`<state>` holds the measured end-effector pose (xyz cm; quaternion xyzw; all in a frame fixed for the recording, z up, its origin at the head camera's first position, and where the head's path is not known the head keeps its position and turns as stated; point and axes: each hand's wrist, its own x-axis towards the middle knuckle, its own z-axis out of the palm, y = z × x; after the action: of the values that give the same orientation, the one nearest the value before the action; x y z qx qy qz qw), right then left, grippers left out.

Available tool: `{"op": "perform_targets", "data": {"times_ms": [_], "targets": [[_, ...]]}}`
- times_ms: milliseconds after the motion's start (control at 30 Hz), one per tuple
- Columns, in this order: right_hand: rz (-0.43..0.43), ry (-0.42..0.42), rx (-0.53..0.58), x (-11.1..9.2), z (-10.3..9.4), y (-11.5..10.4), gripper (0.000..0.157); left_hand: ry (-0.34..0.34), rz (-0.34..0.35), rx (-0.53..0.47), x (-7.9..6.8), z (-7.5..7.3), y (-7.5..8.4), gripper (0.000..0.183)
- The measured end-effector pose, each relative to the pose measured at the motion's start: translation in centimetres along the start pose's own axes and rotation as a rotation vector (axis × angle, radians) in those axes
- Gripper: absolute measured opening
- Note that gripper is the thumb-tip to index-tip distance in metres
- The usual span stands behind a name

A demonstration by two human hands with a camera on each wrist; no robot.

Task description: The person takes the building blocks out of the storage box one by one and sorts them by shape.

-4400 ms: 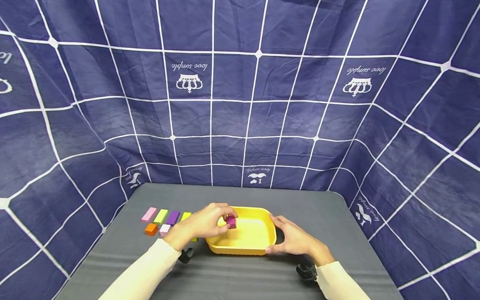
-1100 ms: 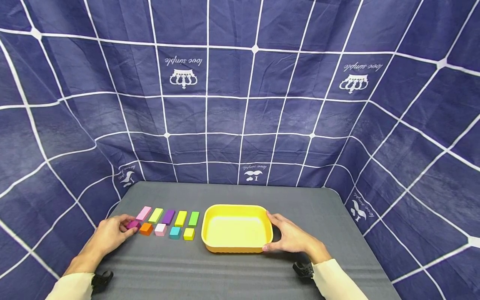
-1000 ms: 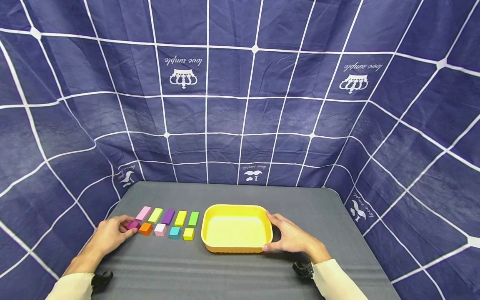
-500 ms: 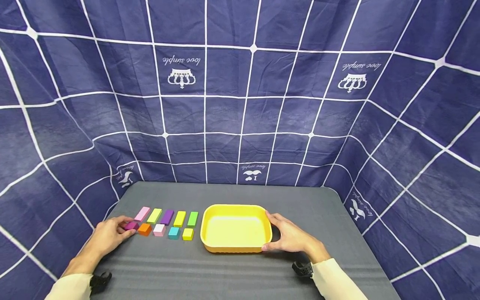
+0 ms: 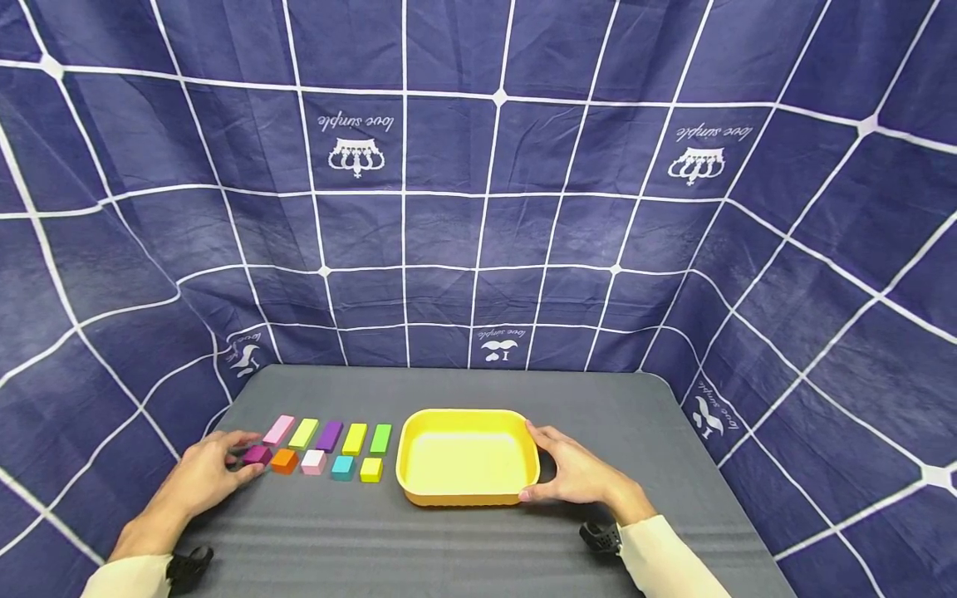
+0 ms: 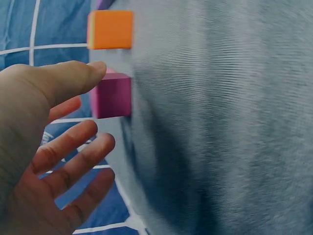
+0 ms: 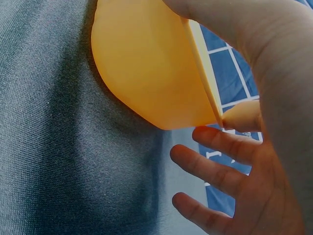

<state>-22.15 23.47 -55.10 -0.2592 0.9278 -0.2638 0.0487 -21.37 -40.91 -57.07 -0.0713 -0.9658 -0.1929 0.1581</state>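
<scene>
At the left end of the front row, a magenta block (image 5: pixel 257 455) rests on the grey table. My left hand (image 5: pixel 200 475) is around it with thumb and fingers spread apart. In the left wrist view the thumb lies close over an edge of the magenta block (image 6: pixel 112 98), and the other fingers stand away from it. My right hand (image 5: pixel 579 469) holds the right end of a yellow tray (image 5: pixel 467 499), thumb at the near corner and index finger at the far one. The other right fingers (image 7: pixel 208 171) are spread off the tray.
Beside the magenta block stand orange (image 5: pixel 284 462), pale pink (image 5: pixel 313 463), teal (image 5: pixel 343 468) and yellow (image 5: pixel 370 470) blocks. Behind lies a row of longer blocks: pink (image 5: pixel 278 430), lime (image 5: pixel 303 434), purple (image 5: pixel 330 436), yellow (image 5: pixel 355 438), green (image 5: pixel 380 439). A blue gridded cloth (image 5: pixel 449 232) surrounds the table.
My left hand carried the magenta block from over the tray to the left end of the front row, and its fingers have now parted from it. My right hand stays at the tray.
</scene>
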Motion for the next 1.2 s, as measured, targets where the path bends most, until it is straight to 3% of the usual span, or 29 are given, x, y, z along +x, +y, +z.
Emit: {"op": "perform_targets", "data": {"times_ms": [200,400,667,1067,1200], "targets": [[-0.005,0.005,-0.012,-0.1,0.0,0.0,0.130,0.042,-0.001,0.013,0.6,-1.1,1.2,0.052],[-0.002,0.017,-0.018,-0.3,0.1,-0.1,0.129,0.089,-0.039,0.011,1.2,-1.5,3.8,0.045],[-0.002,0.012,-0.009,-0.3,0.2,-0.3,0.130,0.213,0.077,-0.028,1.2,-0.8,7.9,0.038],[0.019,0.011,-0.001,-0.3,0.2,-0.7,0.130,0.141,0.190,-0.061,1.4,1.1,14.5,0.033],[0.006,0.035,-0.016,-0.7,0.4,-0.7,0.130,0.105,0.197,-0.052,1.2,2.1,16.5,0.037]]}}
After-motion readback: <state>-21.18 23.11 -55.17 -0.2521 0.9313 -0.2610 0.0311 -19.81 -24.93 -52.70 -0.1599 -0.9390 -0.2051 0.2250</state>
